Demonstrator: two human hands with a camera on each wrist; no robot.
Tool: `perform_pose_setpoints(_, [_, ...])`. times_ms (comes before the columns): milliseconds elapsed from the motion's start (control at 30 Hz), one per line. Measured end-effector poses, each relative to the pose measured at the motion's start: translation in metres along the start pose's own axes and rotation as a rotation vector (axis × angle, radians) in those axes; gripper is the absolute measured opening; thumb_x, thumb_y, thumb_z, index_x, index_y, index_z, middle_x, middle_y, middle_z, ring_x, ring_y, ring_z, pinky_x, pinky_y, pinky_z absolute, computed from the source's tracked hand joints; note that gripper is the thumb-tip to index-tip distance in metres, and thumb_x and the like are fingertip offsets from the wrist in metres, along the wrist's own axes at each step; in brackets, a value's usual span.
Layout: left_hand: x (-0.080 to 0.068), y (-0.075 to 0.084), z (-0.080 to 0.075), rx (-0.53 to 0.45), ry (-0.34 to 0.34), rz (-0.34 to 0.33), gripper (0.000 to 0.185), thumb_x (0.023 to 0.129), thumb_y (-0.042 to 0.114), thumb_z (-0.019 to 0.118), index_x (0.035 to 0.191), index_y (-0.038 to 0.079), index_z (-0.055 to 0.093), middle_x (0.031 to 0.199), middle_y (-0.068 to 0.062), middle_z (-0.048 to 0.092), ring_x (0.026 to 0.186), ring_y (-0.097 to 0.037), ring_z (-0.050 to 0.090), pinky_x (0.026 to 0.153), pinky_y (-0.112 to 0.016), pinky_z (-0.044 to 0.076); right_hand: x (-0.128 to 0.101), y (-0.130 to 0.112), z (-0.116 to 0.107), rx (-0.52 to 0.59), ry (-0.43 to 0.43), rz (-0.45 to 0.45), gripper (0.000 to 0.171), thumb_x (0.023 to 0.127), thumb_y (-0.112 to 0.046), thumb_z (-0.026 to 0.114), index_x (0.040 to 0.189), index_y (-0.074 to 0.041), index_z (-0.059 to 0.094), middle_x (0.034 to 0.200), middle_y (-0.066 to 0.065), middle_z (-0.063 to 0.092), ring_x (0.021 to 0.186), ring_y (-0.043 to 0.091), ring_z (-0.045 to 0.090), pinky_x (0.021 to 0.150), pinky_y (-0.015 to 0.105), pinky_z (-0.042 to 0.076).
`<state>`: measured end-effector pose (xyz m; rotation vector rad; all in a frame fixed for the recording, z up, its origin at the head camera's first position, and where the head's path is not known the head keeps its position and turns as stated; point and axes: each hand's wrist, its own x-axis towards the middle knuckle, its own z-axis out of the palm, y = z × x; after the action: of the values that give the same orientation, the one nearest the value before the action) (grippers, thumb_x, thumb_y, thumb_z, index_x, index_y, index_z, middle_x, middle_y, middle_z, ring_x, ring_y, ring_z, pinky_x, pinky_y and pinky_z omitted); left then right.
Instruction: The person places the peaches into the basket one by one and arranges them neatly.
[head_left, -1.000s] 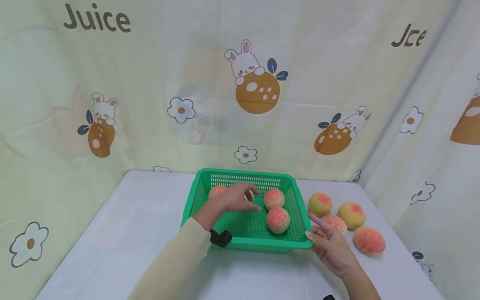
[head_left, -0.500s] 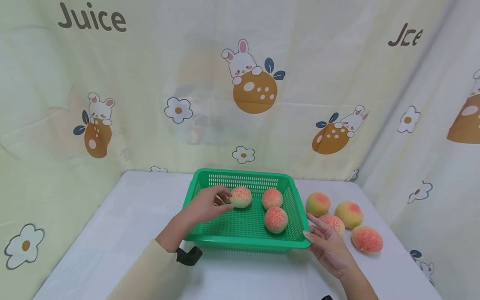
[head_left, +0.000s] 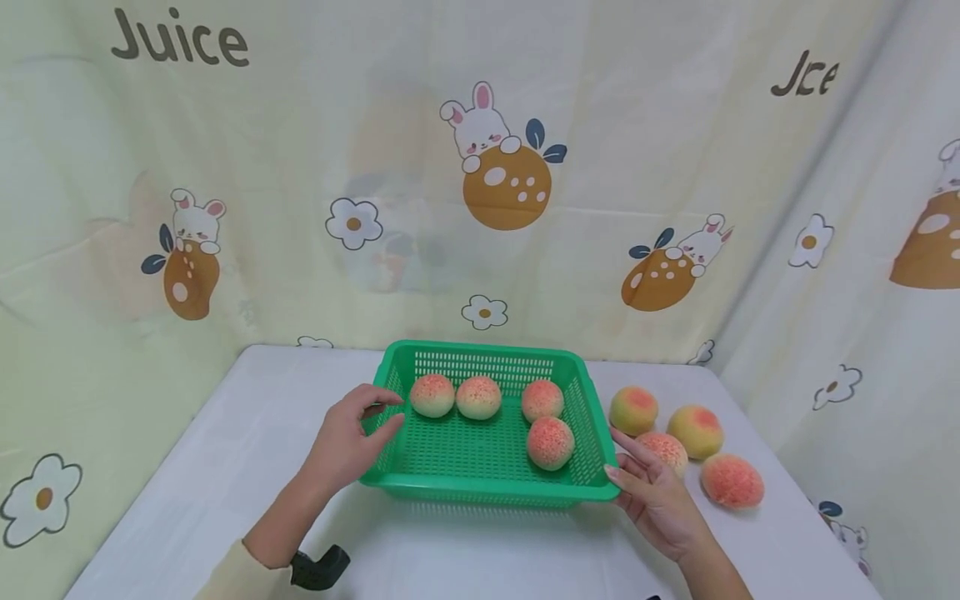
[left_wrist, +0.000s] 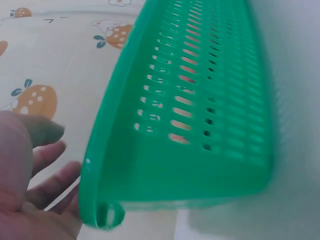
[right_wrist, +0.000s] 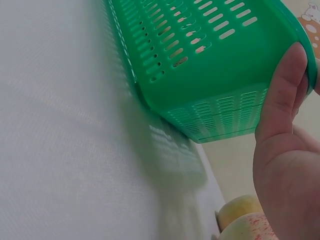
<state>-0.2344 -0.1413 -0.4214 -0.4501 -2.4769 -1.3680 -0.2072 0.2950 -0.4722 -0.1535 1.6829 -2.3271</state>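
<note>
A green plastic basket sits on the table with several peaches in it. Two of them, a left peach and one beside it, lie along the back wall; a front peach touches another peach on the right. My left hand is at the basket's left rim, fingers and thumb apart, holding nothing. In the left wrist view, that hand is beside the rim; whether a fingertip touches it I cannot tell. My right hand grips the right front corner, thumb on the rim.
Right of the basket lie several fruits: two yellowish ones, a speckled peach partly behind my right hand, and a redder peach. A printed curtain hangs behind the white table.
My left hand has moved left and toward me, from over the peaches inside the basket to its left rim, uncovering the left peach. The right hand keeps its grip on the corner.
</note>
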Motion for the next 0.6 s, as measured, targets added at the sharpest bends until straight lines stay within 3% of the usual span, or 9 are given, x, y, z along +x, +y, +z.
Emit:
perform_pose_setpoints(167, [-0.012,-0.004,-0.005,0.025,0.073,-0.066,0.026,0.094,0.008,0.073,0.119,0.007,0.067,0.12,-0.012,0.066,0.117,-0.033,0.066,0.103,-0.049,0.055,-0.001,-0.002,0.001,-0.011,-0.004,-0.005,0.07,0.104,-0.002,0.056,0.164,-0.012,0.021,0.118,-0.004,0.068,0.103,0.01,0.072,0.09,0.027,0.06])
perform_pose_setpoints(367, [-0.024,-0.012,-0.011,-0.021,0.137,-0.118,0.028,0.096,0.006,0.07,0.123,0.005,0.065,0.124,-0.01,0.065,0.121,-0.032,0.065,0.104,-0.045,0.055,-0.001,-0.003,0.003,-0.033,0.007,-0.003,0.069,0.104,-0.002,0.056,0.164,-0.012,0.022,0.116,-0.004,0.067,0.101,0.009,0.071,0.089,0.027,0.061])
perform_pose_setpoints(600, [-0.034,-0.021,-0.017,0.015,0.149,-0.191,0.033,0.097,0.011,0.069,0.13,0.006,0.062,0.129,-0.013,0.062,0.121,-0.034,0.064,0.104,-0.049,0.054,-0.001,-0.003,0.003,-0.041,-0.004,-0.019,0.068,0.104,-0.002,0.055,0.163,-0.011,0.023,0.116,-0.004,0.066,0.101,0.009,0.071,0.089,0.027,0.061])
